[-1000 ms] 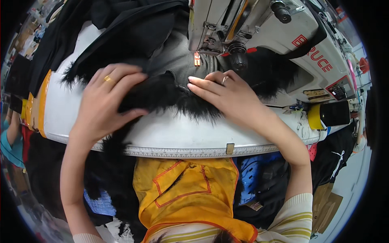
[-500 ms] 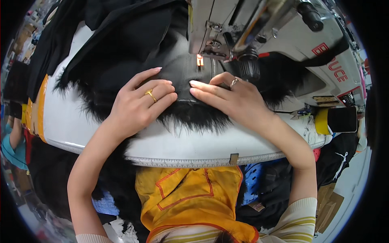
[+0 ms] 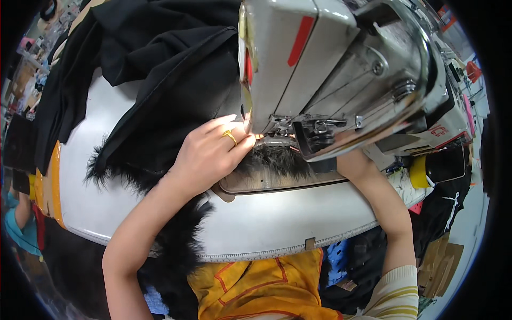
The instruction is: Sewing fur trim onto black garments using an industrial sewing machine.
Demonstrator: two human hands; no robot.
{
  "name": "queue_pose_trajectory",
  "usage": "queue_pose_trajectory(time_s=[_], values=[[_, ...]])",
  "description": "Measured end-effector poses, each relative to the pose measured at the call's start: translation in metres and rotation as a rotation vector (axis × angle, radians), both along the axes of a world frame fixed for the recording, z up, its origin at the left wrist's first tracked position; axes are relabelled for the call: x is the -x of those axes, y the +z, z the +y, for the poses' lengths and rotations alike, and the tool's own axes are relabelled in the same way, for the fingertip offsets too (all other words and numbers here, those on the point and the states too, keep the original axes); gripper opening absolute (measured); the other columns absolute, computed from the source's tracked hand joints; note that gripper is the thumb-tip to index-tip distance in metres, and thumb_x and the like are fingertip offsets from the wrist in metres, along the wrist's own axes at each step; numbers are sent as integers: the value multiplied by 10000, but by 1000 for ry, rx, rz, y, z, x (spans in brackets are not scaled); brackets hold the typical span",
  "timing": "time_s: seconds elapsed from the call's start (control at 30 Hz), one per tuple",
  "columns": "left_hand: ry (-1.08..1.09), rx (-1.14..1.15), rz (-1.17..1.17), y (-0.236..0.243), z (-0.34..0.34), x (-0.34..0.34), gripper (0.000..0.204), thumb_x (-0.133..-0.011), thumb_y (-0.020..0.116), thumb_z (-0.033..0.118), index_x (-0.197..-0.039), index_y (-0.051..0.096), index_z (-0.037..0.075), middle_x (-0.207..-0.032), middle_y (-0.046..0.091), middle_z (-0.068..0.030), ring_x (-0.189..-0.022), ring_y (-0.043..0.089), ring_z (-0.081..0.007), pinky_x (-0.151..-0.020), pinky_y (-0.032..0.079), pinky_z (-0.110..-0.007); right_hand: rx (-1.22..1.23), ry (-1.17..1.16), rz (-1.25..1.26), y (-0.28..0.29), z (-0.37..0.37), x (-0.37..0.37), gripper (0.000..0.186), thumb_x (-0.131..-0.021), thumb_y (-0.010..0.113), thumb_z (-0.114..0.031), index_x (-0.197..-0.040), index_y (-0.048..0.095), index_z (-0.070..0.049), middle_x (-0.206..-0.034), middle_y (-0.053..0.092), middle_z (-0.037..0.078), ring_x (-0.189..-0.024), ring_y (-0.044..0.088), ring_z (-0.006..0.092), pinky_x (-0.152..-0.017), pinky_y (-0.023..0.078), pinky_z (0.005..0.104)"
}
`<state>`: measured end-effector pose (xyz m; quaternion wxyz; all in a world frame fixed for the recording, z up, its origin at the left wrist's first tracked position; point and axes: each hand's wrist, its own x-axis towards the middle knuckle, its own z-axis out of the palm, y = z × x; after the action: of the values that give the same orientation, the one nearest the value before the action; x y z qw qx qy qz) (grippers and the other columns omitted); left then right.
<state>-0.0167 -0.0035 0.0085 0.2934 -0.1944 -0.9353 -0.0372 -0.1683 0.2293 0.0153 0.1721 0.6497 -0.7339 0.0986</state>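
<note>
On the white table (image 3: pixel 277 224), a sewing machine (image 3: pixel 272 69) hides the right fingers.

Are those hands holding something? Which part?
The left hand rests on the black garment by its furry edge, not visibly gripping. The sewing machine mostly hides the right hand; can't tell.

A sewing workshop is indicated by 1 large sewing machine (image 3: pixel 285 50), set at a white worktable (image 3: pixel 266 218) whose front edge is lined with a ruler strip (image 3: pixel 277 253). Black cloth (image 3: pixel 165 69) is heaped across the tabletop, and black fur trim (image 3: pixel 181 234) is draped over its edge. A yellow apron (image 3: pixel 256 288) is worn at the table. At far left, a 2nd person (image 3: pixel 21 234) in teal is partly seen; at right, cardboard (image 3: pixel 441 264) is kept.
</note>
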Motion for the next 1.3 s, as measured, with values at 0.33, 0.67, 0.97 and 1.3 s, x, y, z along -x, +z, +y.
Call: queue_pose_trajectory(time_s=[0.33,0.67,0.97,1.3], values=[[81,106,-120,-1,4,-8,290,-695,602,86,-978,657,65,-876,617,-9,-864,575,-151,-814,454,-280,33,7,-341,-10,1,4,221,-761,530,-117,-952,635,-155,-954,627,-30,-770,566,188,-739,458,311],[315,317,-203,0,38,-17,372,-770,535,120,-1115,521,-20,-1076,572,-161,-1031,535,-255,-883,445,-321,21,128,-320,-1,0,10,364,-651,592,-7,-1006,622,-81,-998,637,85,-879,573,322,-782,460,374],[90,-286,-360,-1,-8,-33,446,-747,483,-86,-1153,558,83,-1259,565,-67,-1155,531,-257,-904,457,-349,-57,-95,86,11,6,-34,450,-701,618,-140,-1136,556,-45,-1049,606,151,-905,558,338,-711,461,399],[-84,-344,-432,-5,-31,-22,579,-622,567,-119,-1149,598,120,-1245,575,-40,-1153,535,-254,-936,452,-351,-309,-132,6,29,-5,-57,438,-827,592,-281,-1210,547,-74,-1176,590,56,-1024,556,240,-850,454,373]])
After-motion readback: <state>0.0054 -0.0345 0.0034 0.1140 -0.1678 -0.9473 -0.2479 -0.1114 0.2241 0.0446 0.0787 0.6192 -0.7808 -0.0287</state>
